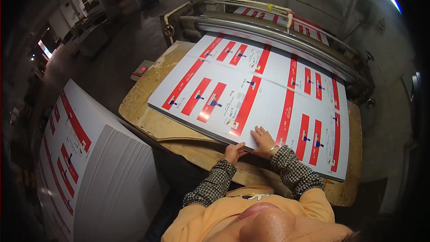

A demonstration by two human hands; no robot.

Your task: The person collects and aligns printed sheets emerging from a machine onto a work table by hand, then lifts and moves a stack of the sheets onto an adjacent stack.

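Observation:
A large printed sheet point(268, 103), white with red blocks and small blue figures, lies on a wooden board, and its far end runs in under the metal roller. Dark layers show beneath its near edge. My left hand point(234, 153) is closed at that near edge, fingers curled and thumb pointing right; exactly how much it pinches is hard to see. Just to its right, my right hand point(263, 140) rests on top of the sheet with its fingers stretched out and a bracelet at the wrist. Both forearms wear checked sleeve covers.
A roller machine point(277, 36) with a steel cylinder stands across the far side. The worn wooden board point(139, 103) sticks out past the sheet. At my left rises a tall stack of printed sheets point(112, 175). More printed sheet point(268, 15) shows behind the roller.

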